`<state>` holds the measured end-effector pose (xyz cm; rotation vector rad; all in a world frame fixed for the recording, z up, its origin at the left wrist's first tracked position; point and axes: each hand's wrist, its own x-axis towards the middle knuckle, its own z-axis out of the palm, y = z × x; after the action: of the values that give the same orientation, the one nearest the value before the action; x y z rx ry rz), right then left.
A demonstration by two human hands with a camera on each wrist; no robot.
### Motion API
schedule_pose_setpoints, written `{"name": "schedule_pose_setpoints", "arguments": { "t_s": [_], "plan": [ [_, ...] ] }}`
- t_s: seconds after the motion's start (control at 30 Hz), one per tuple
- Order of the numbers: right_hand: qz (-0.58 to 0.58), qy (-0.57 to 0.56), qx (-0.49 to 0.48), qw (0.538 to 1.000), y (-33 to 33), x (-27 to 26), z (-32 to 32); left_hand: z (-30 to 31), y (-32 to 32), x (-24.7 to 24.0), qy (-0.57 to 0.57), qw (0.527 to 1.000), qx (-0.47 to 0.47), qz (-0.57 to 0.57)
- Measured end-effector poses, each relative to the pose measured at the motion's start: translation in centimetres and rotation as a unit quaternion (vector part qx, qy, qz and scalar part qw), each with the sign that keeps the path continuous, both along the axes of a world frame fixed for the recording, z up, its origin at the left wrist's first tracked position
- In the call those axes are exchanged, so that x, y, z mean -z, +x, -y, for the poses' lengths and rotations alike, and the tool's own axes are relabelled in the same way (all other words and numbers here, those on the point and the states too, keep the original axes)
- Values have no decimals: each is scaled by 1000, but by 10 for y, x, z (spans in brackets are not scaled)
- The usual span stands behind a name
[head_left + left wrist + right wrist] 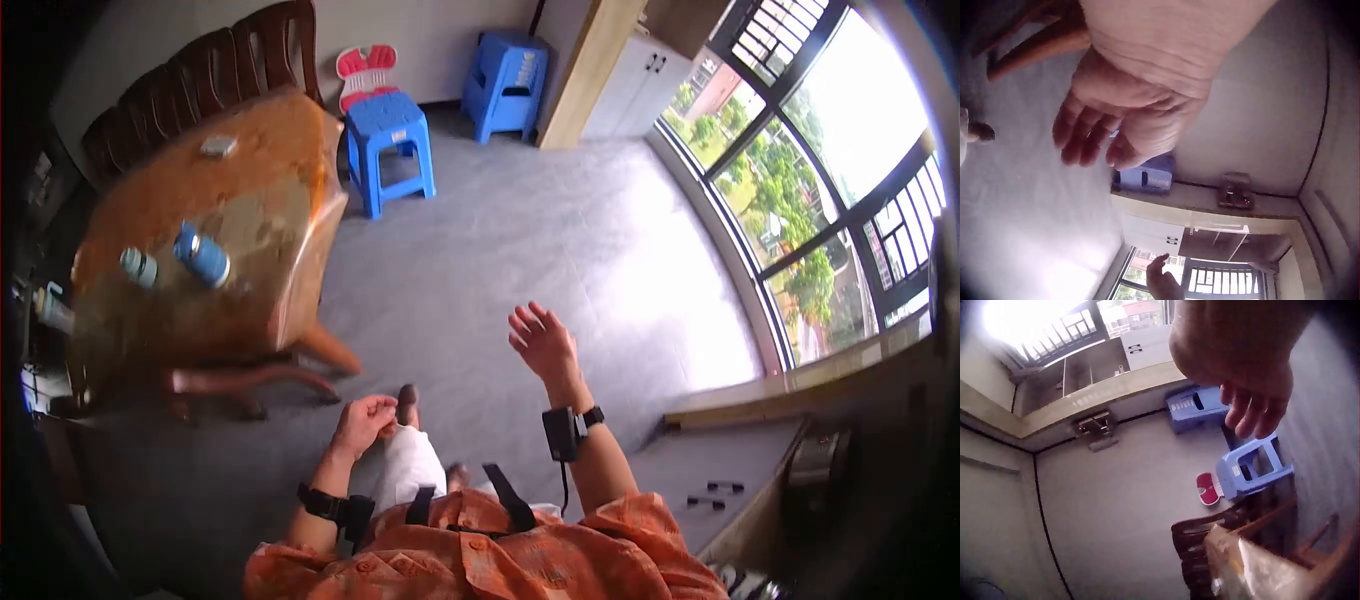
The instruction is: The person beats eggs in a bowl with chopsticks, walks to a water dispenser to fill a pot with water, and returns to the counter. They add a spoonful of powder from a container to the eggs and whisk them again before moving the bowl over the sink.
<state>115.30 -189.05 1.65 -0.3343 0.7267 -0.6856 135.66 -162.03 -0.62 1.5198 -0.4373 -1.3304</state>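
My left hand (364,426) hangs low in front of my body with its fingers loosely bent. Nothing is held in it; the left wrist view shows the bare palm and fingers (1088,134). Raised further forward on the other side is my right hand (545,345), its fingers spread and relaxed. It is empty too, and in the right wrist view its fingers (1254,412) overlap the blue stools behind. The wooden table (270,190) is the large thing nearest my left hand, carrying a blue bottle (204,256) and a pale green cup-like container (139,267).
A blue stool (388,150) stands beyond the table, before a red and white seat (367,68). Stacked blue stools (507,88) are against the back wall. Dark wooden seating (215,75) lines the far left. Windows (800,200) run along the right, above a low ledge (740,400).
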Motion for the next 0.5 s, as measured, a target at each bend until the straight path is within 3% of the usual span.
{"name": "schedule_pose_setpoints", "arguments": {
  "t_s": [0.1,0.2,0.33,0.5],
  "plan": [
    [-30,-27,-1,999,7,14,67,59,51,26,-14,1000,-3,-13],
    [-67,-43,43,996,-15,25,141,138,103,23,16,999,-11,-27],
    [-153,-66,139,976,-39,16,236,273,152,3,11,998,49,-30],
    [-104,-171,142,970,19,-72,332,436,145,-28,-49,988,149,-2]
  ]
}}
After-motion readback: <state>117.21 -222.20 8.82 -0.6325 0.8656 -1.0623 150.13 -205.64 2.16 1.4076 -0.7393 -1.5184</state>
